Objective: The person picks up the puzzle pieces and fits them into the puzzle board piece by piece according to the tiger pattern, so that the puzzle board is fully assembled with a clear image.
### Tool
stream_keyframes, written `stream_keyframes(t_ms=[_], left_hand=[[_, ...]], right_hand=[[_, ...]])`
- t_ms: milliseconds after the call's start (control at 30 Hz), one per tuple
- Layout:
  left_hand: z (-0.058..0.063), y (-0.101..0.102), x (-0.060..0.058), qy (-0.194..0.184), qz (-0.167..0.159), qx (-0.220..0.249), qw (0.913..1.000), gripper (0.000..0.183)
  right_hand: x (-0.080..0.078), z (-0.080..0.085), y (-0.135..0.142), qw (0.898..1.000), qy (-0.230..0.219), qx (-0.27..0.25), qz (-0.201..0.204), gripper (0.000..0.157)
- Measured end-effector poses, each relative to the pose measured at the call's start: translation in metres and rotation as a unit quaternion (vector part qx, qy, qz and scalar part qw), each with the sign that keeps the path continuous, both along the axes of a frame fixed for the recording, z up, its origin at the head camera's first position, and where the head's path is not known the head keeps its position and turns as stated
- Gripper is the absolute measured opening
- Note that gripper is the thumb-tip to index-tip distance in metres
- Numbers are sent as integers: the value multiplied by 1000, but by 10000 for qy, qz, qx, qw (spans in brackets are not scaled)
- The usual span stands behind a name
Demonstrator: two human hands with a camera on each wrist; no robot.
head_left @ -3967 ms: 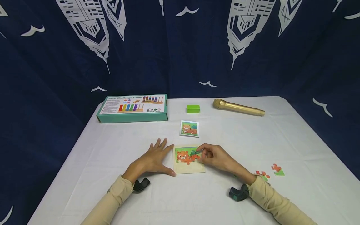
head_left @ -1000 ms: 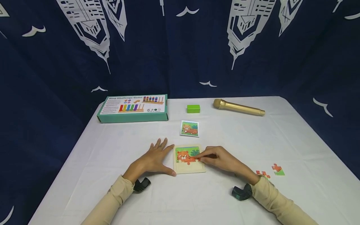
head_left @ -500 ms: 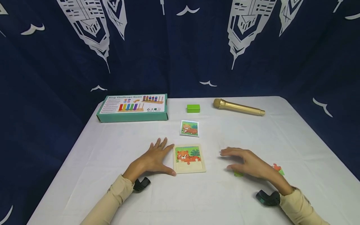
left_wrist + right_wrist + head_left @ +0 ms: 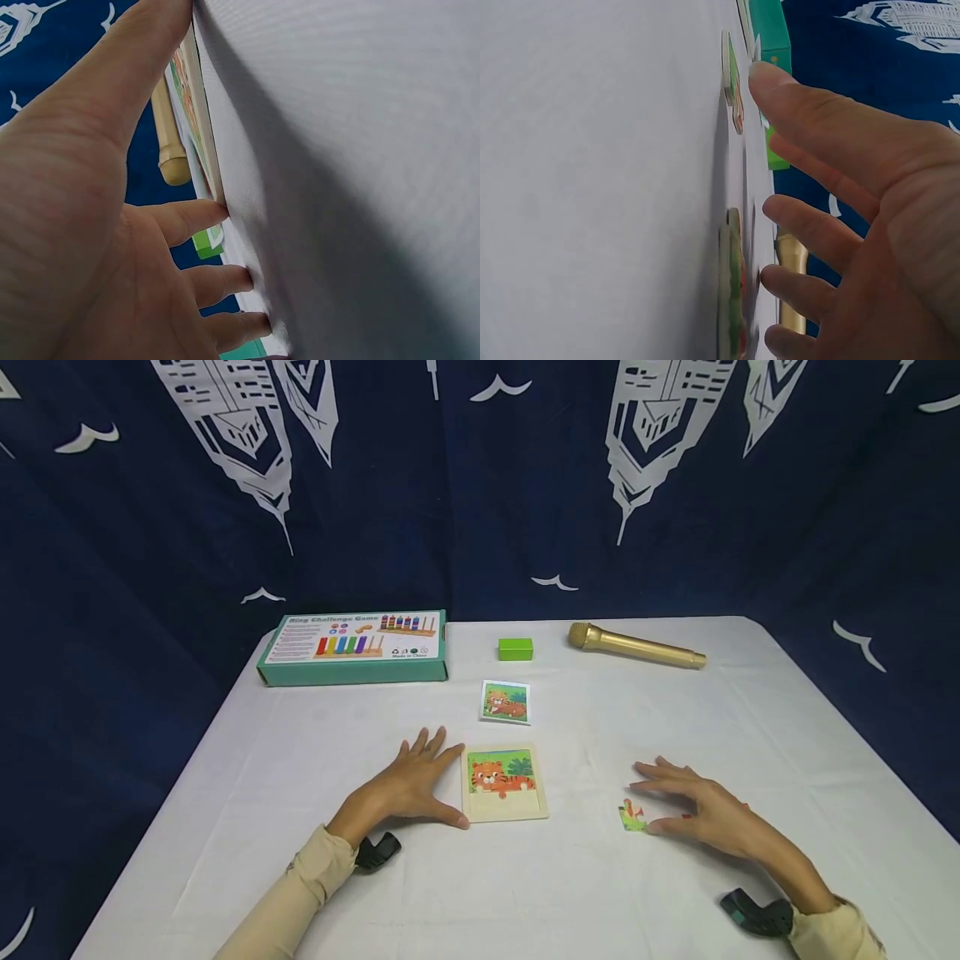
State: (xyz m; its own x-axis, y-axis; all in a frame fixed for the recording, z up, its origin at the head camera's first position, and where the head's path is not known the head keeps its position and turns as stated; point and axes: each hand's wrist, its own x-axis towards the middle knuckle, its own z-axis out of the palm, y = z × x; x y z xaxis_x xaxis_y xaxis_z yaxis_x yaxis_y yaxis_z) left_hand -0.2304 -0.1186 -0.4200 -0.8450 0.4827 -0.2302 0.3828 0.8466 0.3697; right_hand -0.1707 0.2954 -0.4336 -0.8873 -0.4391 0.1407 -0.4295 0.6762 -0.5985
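A puzzle board (image 4: 504, 811) lies mid-table, its upper part filled with a tiger picture and its lower part bare wood. My left hand (image 4: 411, 781) rests spread at the board's left edge, thumb at the lower corner and index finger at the upper one. To the right, my right hand (image 4: 712, 814) hovers over the table with its fingers spread and nothing in them. Just left of its thumb lies a green and orange puzzle piece (image 4: 632, 817). Another puzzle piece (image 4: 733, 285) shows below the fingers in the right wrist view; in the head view the hand mostly covers it.
Behind the board lies a tiger picture card (image 4: 506, 702). Farther back are a green block (image 4: 515, 650), a teal game box (image 4: 352, 649) and a gold microphone (image 4: 637, 647). A dark blue patterned curtain (image 4: 480, 485) hangs behind the table.
My right hand has let go of a piece in the board's tiger picture and moved right over the loose pieces, its fingers spreading. The left hand has stayed at the board.
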Motion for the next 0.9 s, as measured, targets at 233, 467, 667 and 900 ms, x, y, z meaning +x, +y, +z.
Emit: stream_keyframes(t_ms=[233, 467, 667, 900], left_hand=[[0, 1, 1, 19, 23, -21, 10000, 114], [1, 1, 1, 41, 14, -41, 10000, 114], [1, 0, 1, 23, 0, -22, 10000, 114], [0, 0, 1, 22, 2, -19, 10000, 114]], right_hand=[[0, -6, 2, 9998, 69, -137, 117, 45], [-1, -7, -2, 9997, 180, -98, 117, 33], [0, -6, -6, 9997, 157, 120, -132, 26], [1, -2, -10, 9992, -90, 221, -319, 25]])
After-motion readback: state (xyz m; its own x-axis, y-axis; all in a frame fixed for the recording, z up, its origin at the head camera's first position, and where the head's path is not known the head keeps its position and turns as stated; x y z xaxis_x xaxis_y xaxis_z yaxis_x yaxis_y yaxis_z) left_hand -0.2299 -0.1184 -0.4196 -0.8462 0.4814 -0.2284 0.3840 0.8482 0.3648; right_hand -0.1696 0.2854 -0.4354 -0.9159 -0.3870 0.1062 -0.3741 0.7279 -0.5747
